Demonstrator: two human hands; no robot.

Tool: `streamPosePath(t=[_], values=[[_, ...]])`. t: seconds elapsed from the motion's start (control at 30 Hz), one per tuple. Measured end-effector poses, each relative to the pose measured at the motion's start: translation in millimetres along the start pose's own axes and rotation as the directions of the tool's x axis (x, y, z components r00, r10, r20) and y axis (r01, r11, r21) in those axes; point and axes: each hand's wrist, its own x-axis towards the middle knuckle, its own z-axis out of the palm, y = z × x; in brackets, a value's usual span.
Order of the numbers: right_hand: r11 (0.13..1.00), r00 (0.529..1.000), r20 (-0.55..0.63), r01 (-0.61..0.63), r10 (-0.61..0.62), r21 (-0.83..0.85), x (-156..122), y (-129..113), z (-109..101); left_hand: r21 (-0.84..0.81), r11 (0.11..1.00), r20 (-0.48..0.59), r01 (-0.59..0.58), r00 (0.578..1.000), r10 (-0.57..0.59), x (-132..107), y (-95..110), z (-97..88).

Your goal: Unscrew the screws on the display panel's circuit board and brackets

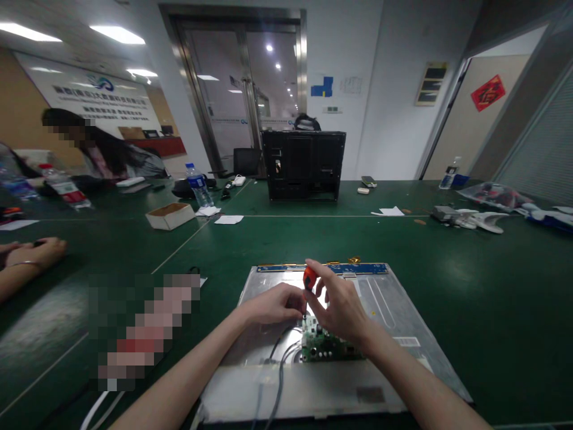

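Note:
My right hand (342,301) grips a short screwdriver (308,278) with an orange-red and black handle, held upright. Its shaft points down at the upper left corner of a green circuit board (326,345). Close beside the shaft, my left hand (280,303) is closed, thumb and fingers pinched together; whatever they hold is hidden. Under both hands lies a silver metal display panel (376,382), with a blue strip board (322,269) along its far edge. Dark cables (281,373) run from near the board's left side towards me.
A black monitor casing (304,164) stands at the table's far side. To the left are a pixelated power strip (150,328), an open box (170,215), a water bottle (198,184) and another person's hand (42,255). White-and-grey parts (468,219) and a plastic bag (495,196) lie right.

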Motion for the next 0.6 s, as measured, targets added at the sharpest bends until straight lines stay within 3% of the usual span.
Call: streamPosePath(t=[0.6], values=[[1.000,0.999,-0.036,-0.006,0.005,-0.013,0.4,0.3,0.5,-0.006,1.000,-0.015,-0.020,1.000,0.020,-2.3,4.9,0.2]])
